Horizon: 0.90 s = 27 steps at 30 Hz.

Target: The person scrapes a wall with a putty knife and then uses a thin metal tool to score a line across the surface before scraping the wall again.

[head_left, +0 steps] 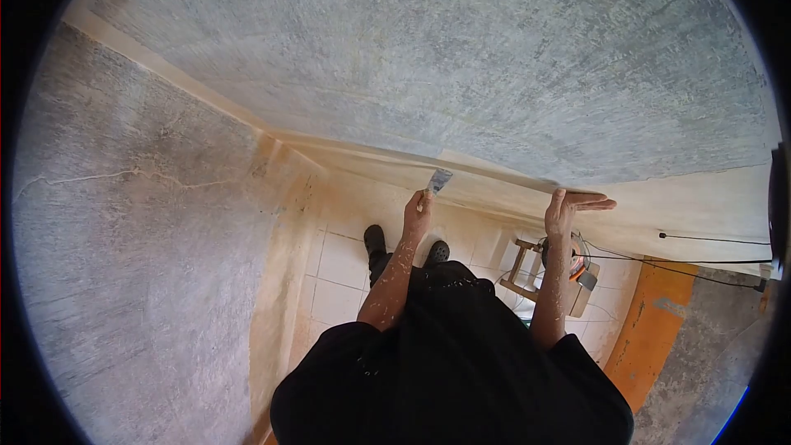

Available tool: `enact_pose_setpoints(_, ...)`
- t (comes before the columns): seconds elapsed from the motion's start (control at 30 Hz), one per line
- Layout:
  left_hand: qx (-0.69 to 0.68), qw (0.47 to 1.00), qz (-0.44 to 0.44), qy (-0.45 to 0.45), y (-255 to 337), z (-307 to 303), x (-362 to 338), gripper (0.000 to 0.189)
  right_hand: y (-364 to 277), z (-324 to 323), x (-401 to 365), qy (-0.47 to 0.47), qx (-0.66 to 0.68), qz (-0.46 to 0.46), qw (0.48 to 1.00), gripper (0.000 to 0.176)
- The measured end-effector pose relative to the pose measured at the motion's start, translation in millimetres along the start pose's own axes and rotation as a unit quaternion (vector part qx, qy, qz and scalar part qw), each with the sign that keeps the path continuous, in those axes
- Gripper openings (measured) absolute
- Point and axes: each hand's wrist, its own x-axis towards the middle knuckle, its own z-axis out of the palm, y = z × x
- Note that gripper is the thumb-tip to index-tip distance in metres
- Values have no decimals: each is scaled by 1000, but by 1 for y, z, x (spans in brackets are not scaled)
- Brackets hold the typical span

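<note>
Head view, left hand: closed round the scraper handle, blade angled onto the cream wall band, at its edge.
Head view, right hand: open, empty, flat on the band, likely bracing.
Stool: on the floor below.

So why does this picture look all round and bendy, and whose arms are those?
It is one picture, taken by a small camera worn on a person's head and looking down. Its lens bends everything into a circle. There is no machine here: the arms belong to the person wearing the camera. The left hand grips a putty knife, with the blade up at the pale strip along the bottom of the grey wall. The right hand lies flat and open on that strip. Lower down you can see the person's black shoes on a tiled floor, a wooden stool and some thin cables.
</note>
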Motion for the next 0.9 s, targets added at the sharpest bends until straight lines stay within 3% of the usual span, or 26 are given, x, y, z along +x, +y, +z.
enact_pose_setpoints(0.07,1,1000,17,-5,26,-3,0,30,1,1,4,5,-4,1,1000,98)
enact_pose_setpoints(0.17,-11,999,-39,-8,31,-7,-3,31,-2,2,-1,10,10,12,1000,98)
enact_pose_setpoints(0.27,-12,1000,7,21,27,1,-2,32,-5,6,8,17,21,14,1000,99)
enact_pose_setpoints(0.43,-8,1000,2,22,33,-5,-4,33,-2,1,-5,5,10,32,999,99)
enact_pose_setpoints(0.6,-19,998,-12,50,56,-3,-8,33,-6,1,5,-1,14,-1,1000,98)
enact_pose_setpoints(0.77,6,996,19,88,27,10,1,35,8,5,1,7,-13,-27,1000,97)
enact_pose_setpoints(0.9,5,997,-14,70,48,7,-13,38,8,2,1,2,-2,-43,999,96)
